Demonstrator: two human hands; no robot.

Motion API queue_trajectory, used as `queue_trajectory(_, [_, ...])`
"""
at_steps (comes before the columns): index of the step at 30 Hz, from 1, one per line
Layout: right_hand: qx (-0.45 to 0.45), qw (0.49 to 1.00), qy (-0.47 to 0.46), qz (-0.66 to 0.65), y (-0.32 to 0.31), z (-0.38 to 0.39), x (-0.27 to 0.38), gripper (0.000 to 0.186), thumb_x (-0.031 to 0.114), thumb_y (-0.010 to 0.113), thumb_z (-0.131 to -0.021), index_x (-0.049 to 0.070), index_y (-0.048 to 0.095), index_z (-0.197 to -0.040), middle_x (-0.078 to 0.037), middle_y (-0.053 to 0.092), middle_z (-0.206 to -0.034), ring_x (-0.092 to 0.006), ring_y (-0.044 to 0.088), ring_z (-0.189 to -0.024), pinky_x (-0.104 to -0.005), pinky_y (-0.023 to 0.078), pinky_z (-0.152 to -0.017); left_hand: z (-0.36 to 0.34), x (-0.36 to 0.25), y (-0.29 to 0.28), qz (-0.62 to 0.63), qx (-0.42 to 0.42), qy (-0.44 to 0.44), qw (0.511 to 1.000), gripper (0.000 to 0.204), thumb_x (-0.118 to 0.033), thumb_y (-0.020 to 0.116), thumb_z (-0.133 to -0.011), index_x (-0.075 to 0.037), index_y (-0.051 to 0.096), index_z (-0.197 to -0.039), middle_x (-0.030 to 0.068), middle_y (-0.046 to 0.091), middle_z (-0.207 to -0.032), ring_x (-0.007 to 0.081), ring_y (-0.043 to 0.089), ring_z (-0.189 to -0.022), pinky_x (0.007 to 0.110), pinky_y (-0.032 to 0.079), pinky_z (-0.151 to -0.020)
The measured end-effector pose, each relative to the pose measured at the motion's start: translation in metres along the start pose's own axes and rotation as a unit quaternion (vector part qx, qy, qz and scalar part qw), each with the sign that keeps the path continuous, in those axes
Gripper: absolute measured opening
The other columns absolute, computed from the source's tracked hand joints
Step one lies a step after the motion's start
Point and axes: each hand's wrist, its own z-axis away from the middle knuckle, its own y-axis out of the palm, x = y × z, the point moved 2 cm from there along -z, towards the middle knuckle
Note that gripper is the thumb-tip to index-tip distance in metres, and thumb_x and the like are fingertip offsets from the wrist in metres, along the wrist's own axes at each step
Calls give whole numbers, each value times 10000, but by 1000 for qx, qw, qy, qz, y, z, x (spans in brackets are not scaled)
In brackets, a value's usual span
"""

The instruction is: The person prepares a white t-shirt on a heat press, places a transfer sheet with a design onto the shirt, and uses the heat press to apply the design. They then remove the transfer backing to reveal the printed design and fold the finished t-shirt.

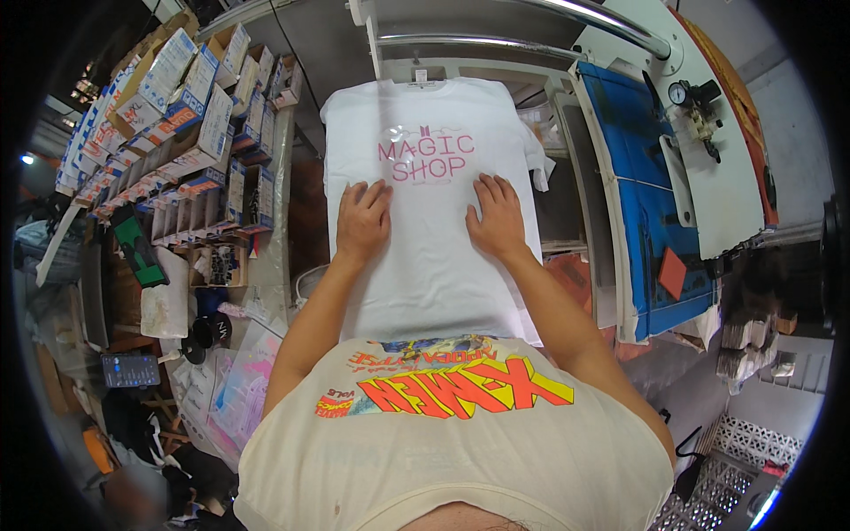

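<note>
A white T-shirt lies spread out flat in front of me, its collar at the far end and pink lettering across the chest. A shiny clear film seems to cover the print. My left hand rests flat on the shirt just below and left of the lettering, fingers stretched out. On the other side, below and right of the print, my right hand lies on the fabric with its fingers extended. Neither hand grips anything. The shirt's right sleeve hangs past the edge of the support.
Stacked cardboard boxes fill a shelf at the left. To the right stands a blue-covered board with a small red-orange square on it. Beyond it is a white machine panel with a pressure gauge. A metal bar crosses behind the shirt.
</note>
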Motion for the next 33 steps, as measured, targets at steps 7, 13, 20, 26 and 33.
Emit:
queue_trajectory(7, [4, 1000, 0, 4, 2, 0, -3, 525, 248, 620, -890, 8, 546, -1351, -150, 503, -1475, -379, 393, -1400, -496, 301, -1185, -1, -5, -5, -9, -2, 0, 1000, 347, -53, 657, -841, -76, 701, -1184, 98, 664, -1293, 380, 565, -1174, 496, 435, -1065])
queue_trajectory(13, [-5, 999, 21, 24, 2, -13, 2, 442, 216, 639, -836, 38, 591, -1237, -138, 558, -1361, -371, 465, -1287, -506, 368, -1088, -7, -1, -2, 40, 5, -19, 999, 319, -51, 644, -821, -77, 688, -1135, 90, 644, -1250, 362, 550, -1155, 499, 410, -1047])
queue_trajectory(20, [-25, 991, 127, 27, -8, -50, -34, 381, 271, 661, -870, 40, 661, -1173, -160, 612, -1249, -375, 544, -1189, -529, 427, -1007, -35, 13, -5, -8, 122, -164, 979, 286, -55, 639, -763, -130, 724, -1025, 36, 658, -1128, 308, 557, -1089, 476, 371, -996])
queue_trajectory(26, [-121, 885, 348, -285, -5, -20, -168, 520, 368, 697, -929, 23, 636, -1314, -192, 663, -1287, -322, 616, -1228, -411, 486, -1025, -50, 35, 16, 110, 52, -203, 972, 223, -39, 623, -778, -105, 742, -955, 62, 687, -984, 277, 633, -975, 440, 458, -911])
queue_trajectory(33, [-367, 926, 72, 49, -196, 77, -67, 124, 7, 696, -857, 31, 717, -976, -116, 726, -1038, -293, 684, -971, -393, 540, -864, 69, 50, -50, 150, -139, -287, 936, 177, -39, 638, -866, -15, 700, -1029, 141, 659, -1003, 289, 674, -948, 374, 533, -845])
